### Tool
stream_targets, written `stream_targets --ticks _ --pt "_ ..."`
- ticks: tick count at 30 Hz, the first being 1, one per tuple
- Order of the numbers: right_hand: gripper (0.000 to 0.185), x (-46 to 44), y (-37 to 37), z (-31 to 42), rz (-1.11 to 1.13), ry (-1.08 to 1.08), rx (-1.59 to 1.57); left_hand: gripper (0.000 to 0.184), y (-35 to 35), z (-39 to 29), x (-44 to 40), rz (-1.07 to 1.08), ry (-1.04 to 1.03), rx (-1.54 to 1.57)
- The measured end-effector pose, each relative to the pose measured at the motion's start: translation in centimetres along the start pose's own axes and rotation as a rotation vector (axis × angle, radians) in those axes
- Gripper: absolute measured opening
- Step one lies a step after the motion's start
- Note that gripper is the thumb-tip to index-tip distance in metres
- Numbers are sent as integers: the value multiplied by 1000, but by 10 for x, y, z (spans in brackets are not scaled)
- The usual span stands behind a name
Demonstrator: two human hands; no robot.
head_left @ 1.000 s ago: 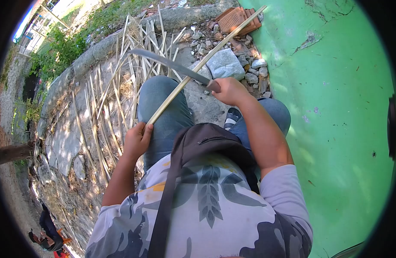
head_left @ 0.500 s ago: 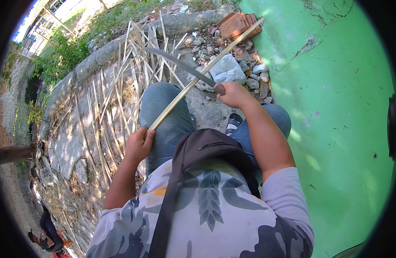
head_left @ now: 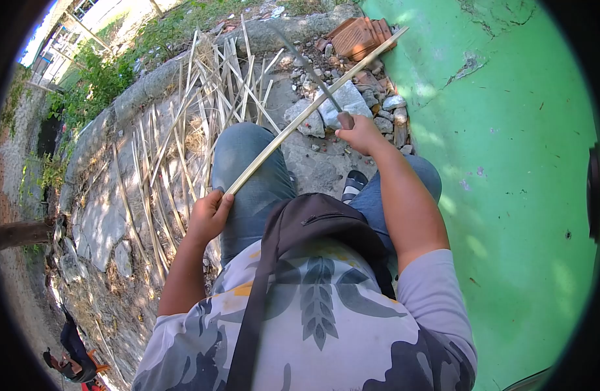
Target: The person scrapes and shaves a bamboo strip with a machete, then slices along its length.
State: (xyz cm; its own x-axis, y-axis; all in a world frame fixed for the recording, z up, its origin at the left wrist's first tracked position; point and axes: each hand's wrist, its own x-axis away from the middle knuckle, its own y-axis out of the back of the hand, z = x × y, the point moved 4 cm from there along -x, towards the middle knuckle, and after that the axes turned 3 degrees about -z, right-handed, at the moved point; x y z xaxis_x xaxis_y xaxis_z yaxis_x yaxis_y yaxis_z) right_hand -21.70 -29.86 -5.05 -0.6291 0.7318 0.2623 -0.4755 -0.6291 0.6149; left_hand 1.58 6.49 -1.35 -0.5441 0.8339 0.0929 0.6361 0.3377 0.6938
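Observation:
A long pale wooden strip (head_left: 293,124) slants from lower left to upper right over my bent knee. My left hand (head_left: 210,214) grips its lower end beside that knee. The handle of a long knife (head_left: 345,120) is in my right hand (head_left: 364,135), over the stones. Its narrow dark blade points up and to the left and crosses the strip near its middle; whether they touch is unclear. Many similar pale strips (head_left: 160,163) lie on the ground beyond my left knee.
Pale stones (head_left: 344,104) and rubble lie ahead of my feet, with orange roof tiles (head_left: 360,39) behind. A green floor (head_left: 502,195) spans the right side. A low concrete kerb (head_left: 134,98) curves around the left. Another person (head_left: 75,358) is at the lower left.
The knife in my right hand has moved up and forward along the strip, its blade turned more upright. The strip's far end has dipped slightly from its first position. My left hand keeps its hold.

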Motion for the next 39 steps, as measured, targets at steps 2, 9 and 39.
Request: stream_targets --ticks 2,9,39 --pt "28 22 -3 29 33 209 260 42 -1 0 -1 17 19 4" --pt "24 38 -16 55 49 453 441 41 -5 23 -4 86 52 241" --pt "21 48 -22 58 2 443 479 41 -6 19 -11 101 127 206"
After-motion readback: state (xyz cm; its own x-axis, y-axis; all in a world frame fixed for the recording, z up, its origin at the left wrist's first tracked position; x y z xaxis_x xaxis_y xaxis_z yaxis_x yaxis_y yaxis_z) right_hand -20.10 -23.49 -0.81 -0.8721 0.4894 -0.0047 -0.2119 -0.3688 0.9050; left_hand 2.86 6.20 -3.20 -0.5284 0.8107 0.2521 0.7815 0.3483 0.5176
